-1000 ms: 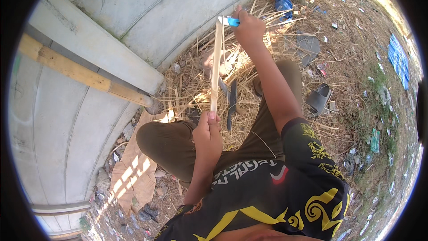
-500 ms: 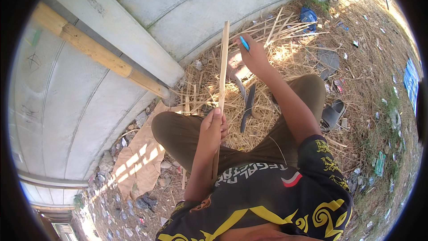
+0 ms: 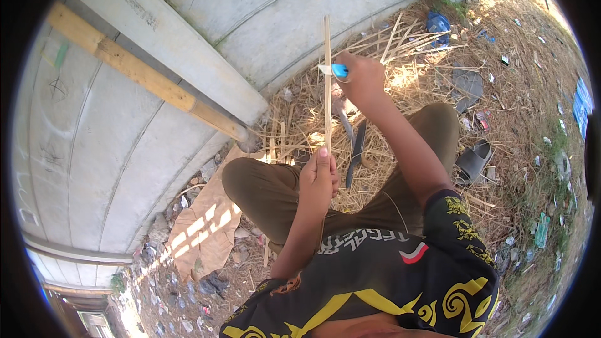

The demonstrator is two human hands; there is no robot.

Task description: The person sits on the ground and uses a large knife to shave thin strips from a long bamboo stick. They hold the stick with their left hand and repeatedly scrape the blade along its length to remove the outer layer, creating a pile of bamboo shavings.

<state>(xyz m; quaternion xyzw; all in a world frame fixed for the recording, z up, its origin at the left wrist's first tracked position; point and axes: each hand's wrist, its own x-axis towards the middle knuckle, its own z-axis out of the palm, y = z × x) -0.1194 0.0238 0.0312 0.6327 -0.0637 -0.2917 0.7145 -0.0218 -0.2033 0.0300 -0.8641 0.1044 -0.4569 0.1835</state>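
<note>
My left hand (image 3: 318,176) is wrapped round the lower part of a long, pale bamboo strip (image 3: 327,109), which stands almost upright in front of me. In my right hand (image 3: 362,78) is a blue-handled cutter knife (image 3: 340,71). Its light-coloured blade end lies across the strip's upper part, though how deep it sits I cannot tell. Below the strip's right side, a dark, long-bladed knife (image 3: 356,154) rests on the shavings between my legs.
Thin bamboo strips (image 3: 394,44) lie heaped beyond my right hand, beside a blue plastic bag (image 3: 439,24). A concrete wall (image 3: 300,12) and a bamboo pole (image 3: 144,82) flank the left. Flattened cardboard (image 3: 201,241) lies left of my knee; a dark sandal (image 3: 474,163) lies at right.
My right hand has brought the cutter knife leftward and slightly down, onto the bamboo strip. The strip and my left hand have shifted a little to the right.
</note>
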